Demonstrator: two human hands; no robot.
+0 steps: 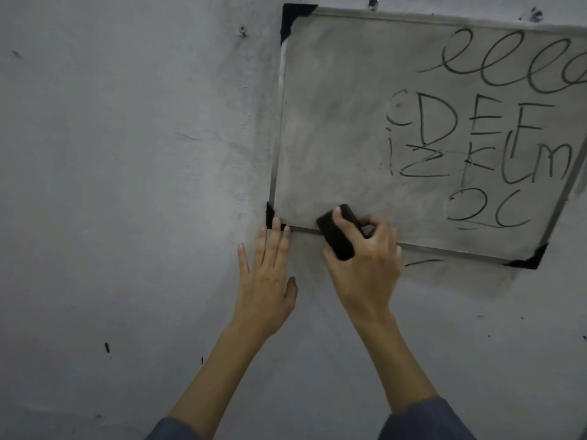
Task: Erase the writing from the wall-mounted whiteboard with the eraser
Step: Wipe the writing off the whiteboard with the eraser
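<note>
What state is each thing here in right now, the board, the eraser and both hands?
Whiteboard: hung on the wall, left part wiped to grey smears, right part carries writing.
Writing: not yet erased, loops and letters.
Eraser: gripped, lying across the board's bottom edge.
Right hand: grips the eraser.
Left hand: flat, fingers straight, fingertips at the bottom-left corner.
</note>
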